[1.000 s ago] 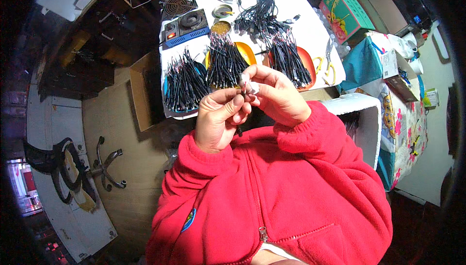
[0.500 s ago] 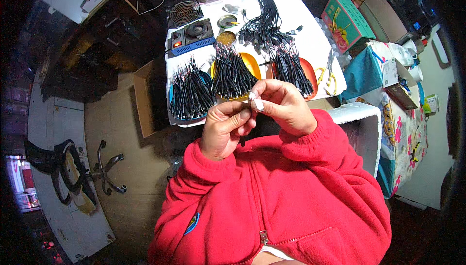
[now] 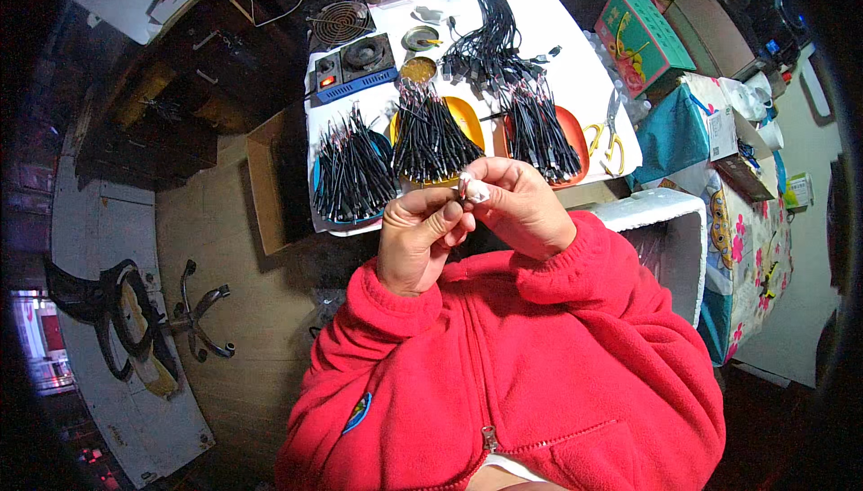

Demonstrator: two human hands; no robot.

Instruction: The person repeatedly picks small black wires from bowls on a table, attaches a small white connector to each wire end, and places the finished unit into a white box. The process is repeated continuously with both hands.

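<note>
Just beyond my chest, the fingertips of my left hand (image 3: 419, 241) and my right hand (image 3: 526, 210) meet. My left thumb and fingers pinch a thin dark piece with a red tip (image 3: 463, 191), probably a cable end, mostly hidden by the fingers. The right thumb and forefinger close on the same tip, with white wrapping (image 3: 477, 191) at their ends. Beyond the hands, short black cables with reddish wire ends lie in bundles on a blue tray (image 3: 352, 219), a yellow tray (image 3: 466, 117) and a red-orange tray (image 3: 575, 138).
On the white table (image 3: 575, 68) stand a blue heating unit (image 3: 358, 66), a round tin of amber material (image 3: 419, 69) and a small metal dish (image 3: 421, 39). A heap of long black cables (image 3: 490, 19) lies at the back. Yellow-handled scissors (image 3: 611, 136) lie right; a foam box (image 3: 661, 208) stands nearer.
My right hand has come down slightly and turned, and the red tip shows between the fingertips. My left hand has stayed nearly in place, still pinching.
</note>
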